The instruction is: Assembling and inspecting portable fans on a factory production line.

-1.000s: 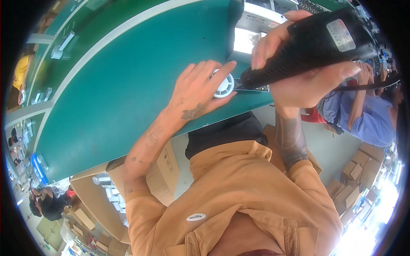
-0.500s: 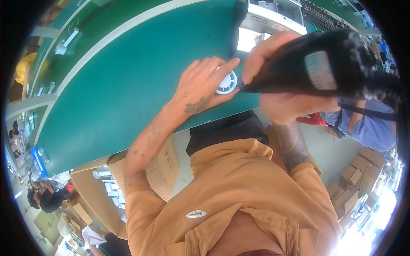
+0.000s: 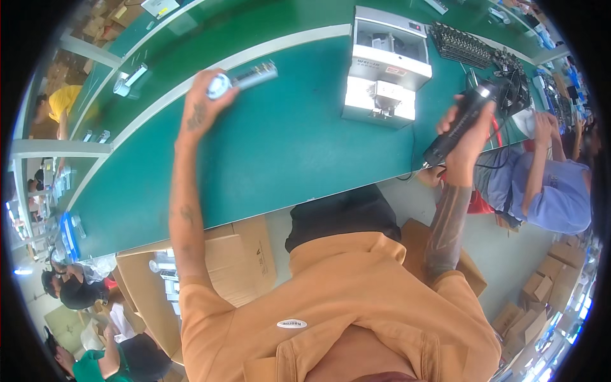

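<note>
My left hand [image 3: 202,105] reaches out over the far left of the green bench, its fingers closed round the white round head of a slim device [image 3: 254,74]. The device's long grey-white body sticks out to the right, with small parts showing along its upper side. On the right, my right hand [image 3: 470,143] grips a black power screwdriver [image 3: 453,132]. Its tip slants down and left, near the bench's front edge, apart from the device. A cable leads away from the tool.
A silver boxy machine [image 3: 389,67] stands at the back centre-right. Black parts [image 3: 461,48] lie in rows beside it. Below the bench at left, an open cardboard box [image 3: 245,254] holds white devices. Another person [image 3: 550,184] works at the right.
My left hand has carried the device away from the middle, up and to the left. My right hand has drawn the screwdriver away from it, lower and farther from the camera.
</note>
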{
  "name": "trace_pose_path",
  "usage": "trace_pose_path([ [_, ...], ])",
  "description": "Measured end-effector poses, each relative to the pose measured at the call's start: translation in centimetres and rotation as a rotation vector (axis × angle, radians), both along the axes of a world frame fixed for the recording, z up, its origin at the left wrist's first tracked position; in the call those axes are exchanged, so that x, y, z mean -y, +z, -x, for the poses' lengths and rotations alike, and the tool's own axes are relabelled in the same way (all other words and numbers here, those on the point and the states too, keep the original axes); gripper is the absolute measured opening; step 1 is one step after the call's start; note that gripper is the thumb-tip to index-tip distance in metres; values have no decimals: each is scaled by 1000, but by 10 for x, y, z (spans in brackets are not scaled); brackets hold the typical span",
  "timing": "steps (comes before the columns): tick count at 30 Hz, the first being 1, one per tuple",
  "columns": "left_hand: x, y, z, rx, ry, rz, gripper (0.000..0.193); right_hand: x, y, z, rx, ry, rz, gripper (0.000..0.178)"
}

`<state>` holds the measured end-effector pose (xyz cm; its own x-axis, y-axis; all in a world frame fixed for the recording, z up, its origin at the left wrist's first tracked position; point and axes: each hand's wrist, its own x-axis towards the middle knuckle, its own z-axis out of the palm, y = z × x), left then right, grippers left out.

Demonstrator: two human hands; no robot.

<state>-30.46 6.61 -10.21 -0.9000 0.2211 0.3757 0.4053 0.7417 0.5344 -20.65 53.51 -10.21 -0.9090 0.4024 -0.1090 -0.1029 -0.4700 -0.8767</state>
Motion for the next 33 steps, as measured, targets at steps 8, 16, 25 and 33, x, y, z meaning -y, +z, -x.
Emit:
trace_pose_path([
  [8, 43, -48, 129, -100, 331, 231, 59, -1, -66, 40, 111, 2, -752, 52],
  [16, -1, -64, 67, -389, 596, 11, 97, -13, -85, 37, -48, -271, -686, 30],
  [25, 46, -82, 64, -352, 535, -353, 28, 53, -34, -8, 141, -575, -766, 36],
  [33, -2, -54, 31, -104, 468, -287, 35, 117, -116, -190, -522, 983, -1227, 15],
])
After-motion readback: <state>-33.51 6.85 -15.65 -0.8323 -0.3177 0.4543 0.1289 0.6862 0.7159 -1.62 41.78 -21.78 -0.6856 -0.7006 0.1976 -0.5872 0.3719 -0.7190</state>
